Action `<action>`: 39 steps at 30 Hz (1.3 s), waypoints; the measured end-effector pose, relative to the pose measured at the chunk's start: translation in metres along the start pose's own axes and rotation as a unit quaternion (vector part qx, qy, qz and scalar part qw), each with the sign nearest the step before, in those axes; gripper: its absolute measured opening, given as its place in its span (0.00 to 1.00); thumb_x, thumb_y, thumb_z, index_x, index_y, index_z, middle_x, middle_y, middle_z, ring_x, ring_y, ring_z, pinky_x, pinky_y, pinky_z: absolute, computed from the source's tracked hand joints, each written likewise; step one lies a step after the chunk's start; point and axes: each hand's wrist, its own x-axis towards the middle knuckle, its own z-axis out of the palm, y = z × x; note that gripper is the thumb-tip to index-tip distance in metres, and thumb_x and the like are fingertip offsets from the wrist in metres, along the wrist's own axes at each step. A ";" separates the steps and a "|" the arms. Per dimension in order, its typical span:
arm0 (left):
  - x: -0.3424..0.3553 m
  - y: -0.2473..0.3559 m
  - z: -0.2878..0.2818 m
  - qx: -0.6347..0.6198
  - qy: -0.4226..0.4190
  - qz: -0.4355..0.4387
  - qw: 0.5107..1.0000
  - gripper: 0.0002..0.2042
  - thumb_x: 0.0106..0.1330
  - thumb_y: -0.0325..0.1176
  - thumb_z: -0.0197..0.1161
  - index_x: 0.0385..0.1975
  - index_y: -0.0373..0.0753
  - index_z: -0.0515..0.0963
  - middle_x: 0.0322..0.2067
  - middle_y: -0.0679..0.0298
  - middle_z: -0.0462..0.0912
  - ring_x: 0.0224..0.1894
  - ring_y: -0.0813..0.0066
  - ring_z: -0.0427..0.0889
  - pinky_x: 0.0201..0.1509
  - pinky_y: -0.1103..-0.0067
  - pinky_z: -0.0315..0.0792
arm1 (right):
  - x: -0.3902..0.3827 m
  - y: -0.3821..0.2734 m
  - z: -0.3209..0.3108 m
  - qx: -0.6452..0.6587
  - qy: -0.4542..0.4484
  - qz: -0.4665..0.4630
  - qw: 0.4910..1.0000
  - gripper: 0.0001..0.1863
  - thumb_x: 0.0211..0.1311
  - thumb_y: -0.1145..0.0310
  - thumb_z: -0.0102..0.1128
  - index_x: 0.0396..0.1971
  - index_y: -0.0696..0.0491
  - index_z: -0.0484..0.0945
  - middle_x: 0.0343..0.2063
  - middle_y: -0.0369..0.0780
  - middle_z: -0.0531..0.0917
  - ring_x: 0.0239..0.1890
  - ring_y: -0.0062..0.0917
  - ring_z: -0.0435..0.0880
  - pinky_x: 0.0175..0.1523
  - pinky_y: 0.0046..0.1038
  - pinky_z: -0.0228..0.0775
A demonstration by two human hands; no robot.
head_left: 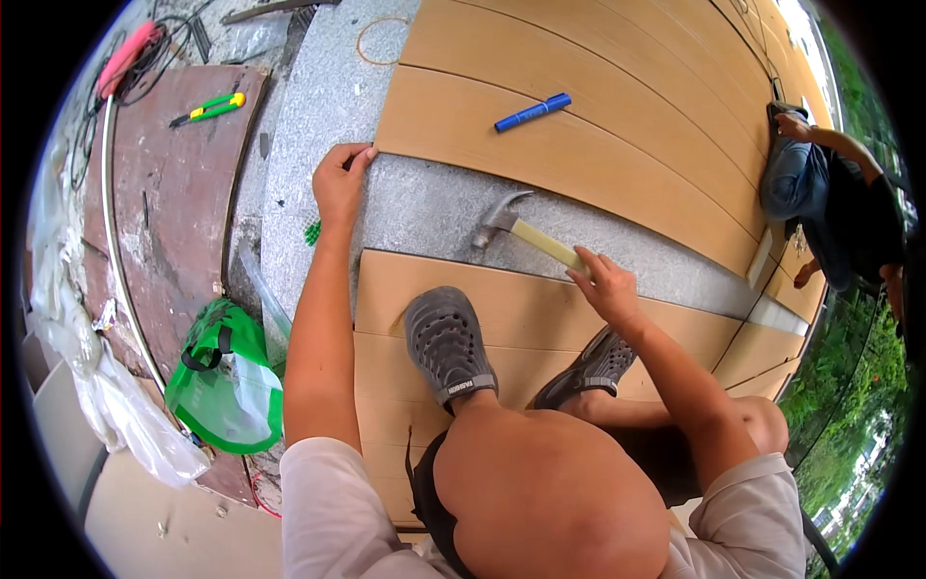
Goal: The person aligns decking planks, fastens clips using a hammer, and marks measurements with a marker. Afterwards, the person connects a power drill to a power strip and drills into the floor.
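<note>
My right hand (pixel 608 289) is closed round the end of the pale yellow handle of a claw hammer (pixel 545 241). The hammer's grey metal head is over the grey strip between two areas of tan planks. My left hand (pixel 341 185) has its fingers curled in, with the tips at the left corner of a tan plank (pixel 463 121) on the far side of the strip. On those far planks lies a blue marker (pixel 532 113). My feet, in dark clogs (pixel 449 343), rest on the near planks (pixel 381 299).
Left, a green bag (pixel 227 386) and clear plastic sheeting (pixel 145 425) lie beside a brown board (pixel 159 174) bearing a green-yellow utility knife (pixel 209 109). A pale pole (pixel 111 222) crosses that board. At the right edge, another person (pixel 820 188) crouches near the planks.
</note>
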 end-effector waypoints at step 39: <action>-0.166 0.139 -0.065 0.120 -0.403 -0.094 0.902 0.14 0.73 0.36 0.64 0.48 0.31 0.77 0.38 0.61 0.82 0.38 0.67 0.78 0.41 0.70 0.75 | -0.018 0.172 -0.152 0.116 -0.331 0.087 0.932 0.20 0.67 0.53 0.58 0.42 0.56 0.86 0.38 0.50 0.88 0.43 0.45 0.87 0.50 0.43 0.77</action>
